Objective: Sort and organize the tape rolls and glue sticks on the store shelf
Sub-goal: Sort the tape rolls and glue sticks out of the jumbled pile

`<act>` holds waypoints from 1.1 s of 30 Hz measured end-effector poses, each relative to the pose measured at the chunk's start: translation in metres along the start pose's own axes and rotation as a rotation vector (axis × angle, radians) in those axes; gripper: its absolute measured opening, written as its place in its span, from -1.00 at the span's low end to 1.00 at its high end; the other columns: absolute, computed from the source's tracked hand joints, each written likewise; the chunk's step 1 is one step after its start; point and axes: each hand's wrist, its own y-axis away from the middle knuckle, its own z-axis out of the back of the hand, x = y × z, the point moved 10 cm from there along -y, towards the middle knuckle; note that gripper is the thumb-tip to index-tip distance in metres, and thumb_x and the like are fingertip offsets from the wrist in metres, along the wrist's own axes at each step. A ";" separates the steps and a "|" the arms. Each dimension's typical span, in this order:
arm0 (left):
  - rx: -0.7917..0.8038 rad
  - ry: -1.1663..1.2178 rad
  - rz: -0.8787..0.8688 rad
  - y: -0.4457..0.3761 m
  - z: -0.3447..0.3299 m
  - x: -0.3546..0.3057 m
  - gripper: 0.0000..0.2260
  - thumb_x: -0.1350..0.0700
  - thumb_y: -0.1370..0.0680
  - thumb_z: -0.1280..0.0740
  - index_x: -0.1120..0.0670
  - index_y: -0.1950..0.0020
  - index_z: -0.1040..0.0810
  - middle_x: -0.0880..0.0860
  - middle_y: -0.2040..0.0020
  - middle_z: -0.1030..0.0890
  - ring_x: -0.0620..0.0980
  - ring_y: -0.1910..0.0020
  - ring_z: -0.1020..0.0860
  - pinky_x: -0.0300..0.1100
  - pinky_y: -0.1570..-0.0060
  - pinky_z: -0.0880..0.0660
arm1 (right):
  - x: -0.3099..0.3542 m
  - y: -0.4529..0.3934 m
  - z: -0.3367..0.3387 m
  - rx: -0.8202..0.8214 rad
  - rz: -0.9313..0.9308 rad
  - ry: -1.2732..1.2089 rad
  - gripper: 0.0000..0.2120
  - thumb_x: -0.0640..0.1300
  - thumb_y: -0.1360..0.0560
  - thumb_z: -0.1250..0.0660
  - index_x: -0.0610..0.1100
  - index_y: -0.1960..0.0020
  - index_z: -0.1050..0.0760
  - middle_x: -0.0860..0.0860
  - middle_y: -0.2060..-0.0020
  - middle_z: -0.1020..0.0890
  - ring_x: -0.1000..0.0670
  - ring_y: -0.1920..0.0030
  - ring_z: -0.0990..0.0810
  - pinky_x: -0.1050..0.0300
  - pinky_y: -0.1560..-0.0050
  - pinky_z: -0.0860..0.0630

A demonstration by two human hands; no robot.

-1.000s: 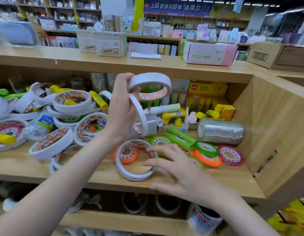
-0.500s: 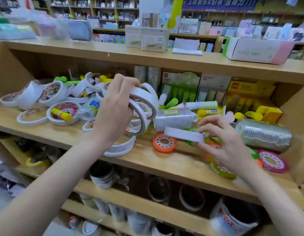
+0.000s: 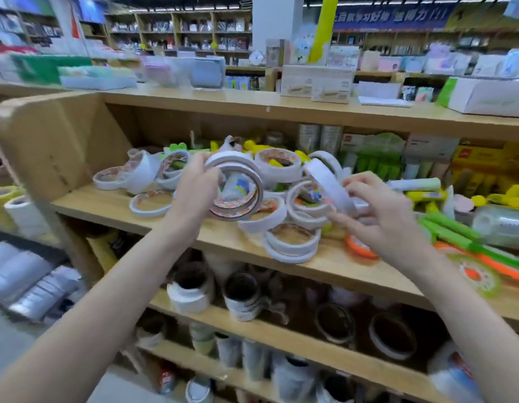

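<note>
Left hand point(image 3: 194, 190) has its fingers curled round a stack of white tape rolls point(image 3: 238, 187), gripping them up off the shelf point(image 3: 113, 207) over its middle part; looks like two or three rolls held together, the printed inner ring facing the camera. Right hand point(image 3: 380, 216) pinches one white roll point(image 3: 329, 184) between thumb and fingertips, tilted on edge, just right of the left hand's stack and close to it but not touching as far as I can see. The other right fingers are half spread, one pointing down-left toward the loose pile point(image 3: 296, 225) of white rolls lying flat and overlapping on the board. More white rolls point(image 3: 130, 175) sit toward the shelf's left end near the side panel. Glue sticks: the green ones point(image 3: 447, 231) lie flat near the front edge toward the right end, yellow ones point(image 3: 421, 196) behind them, with a yellow box point(image 3: 479, 158) at the back. An orange roll point(image 3: 360, 248) peeks out under the right wrist, and a clear tape pack point(image 3: 502, 225) lies on its side at the far right. It's all a bit motion-blurred, so the exact roll count in the left hand is hard to tell.
</note>
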 end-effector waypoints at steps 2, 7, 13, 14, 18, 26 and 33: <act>-0.101 0.011 0.019 -0.002 0.046 0.008 -0.82 0.27 -0.37 -0.16 0.05 0.13 -0.46 -0.04 0.20 -0.47 -0.12 0.20 -0.45 -0.35 0.23 -0.37 | 0.021 -0.008 -0.038 0.090 0.119 0.263 -0.79 -0.09 -0.39 -0.37 -0.20 0.07 -0.53 -0.07 0.08 -0.57 -0.08 0.01 -0.44 0.06 0.05 -0.42; -0.122 -0.021 -0.034 0.004 0.102 0.020 -0.74 0.42 -0.39 -0.17 0.06 0.21 -0.45 -0.02 0.26 -0.47 -0.33 0.39 -0.41 -0.50 0.37 -0.31 | 0.010 -0.004 -0.112 0.432 -0.002 0.427 -0.71 0.10 -0.42 -0.38 -0.09 0.00 -0.54 0.02 0.10 -0.58 -0.01 -0.04 -0.34 0.08 0.03 -0.35; -0.066 -0.063 -0.056 -0.002 0.093 0.022 -0.80 0.34 -0.43 -0.22 0.07 0.06 -0.47 0.01 0.21 -0.52 -0.28 0.33 -0.47 -0.40 0.31 -0.39 | 0.012 0.002 -0.126 0.597 -0.052 0.538 -0.77 0.04 -0.38 -0.40 -0.06 0.16 -0.40 0.05 0.19 -0.42 0.05 0.02 -0.29 0.11 0.05 -0.31; -0.056 -0.104 -0.095 -0.002 0.090 0.020 -0.82 0.28 -0.42 -0.24 0.05 0.04 -0.46 0.03 0.16 -0.54 -0.20 0.23 -0.50 -0.34 0.23 -0.42 | 0.009 0.005 -0.127 0.644 -0.051 0.585 -0.74 0.05 -0.38 -0.40 -0.01 0.25 -0.32 0.07 0.23 -0.39 0.04 0.02 -0.29 0.12 0.06 -0.30; 0.004 -0.266 -0.314 0.015 0.057 0.008 -0.75 0.24 -0.43 -0.22 0.06 -0.09 -0.44 0.03 -0.01 -0.47 0.02 -0.05 -0.41 -0.26 0.00 -0.34 | 0.007 0.004 -0.113 0.595 -0.063 0.432 -0.61 -0.06 -0.37 -0.45 0.04 0.35 -0.21 0.17 0.37 -0.30 0.02 0.13 -0.32 0.09 0.17 -0.26; 0.134 -0.606 -0.603 0.039 -0.036 0.023 -0.63 0.13 -0.41 -0.15 0.13 -0.18 -0.48 0.07 -0.05 -0.52 0.02 -0.03 -0.33 -0.15 0.01 -0.20 | -0.005 0.001 -0.073 0.333 -0.015 0.487 -0.49 0.07 -0.15 -0.59 -0.09 -0.01 -0.51 -0.09 -0.21 -0.41 -0.08 -0.19 -0.25 -0.24 -0.13 -0.36; 0.596 -0.592 -0.519 0.028 -0.056 0.052 -0.51 -0.14 -0.46 -0.29 0.09 -0.30 -0.41 0.03 -0.15 -0.52 -0.01 -0.14 -0.42 -0.17 -0.04 -0.26 | -0.020 -0.002 -0.084 0.596 -0.114 0.655 -0.38 0.32 -0.26 -0.40 0.06 -0.22 -0.40 0.00 -0.39 -0.04 -0.05 -0.37 -0.18 -0.07 -0.33 -0.13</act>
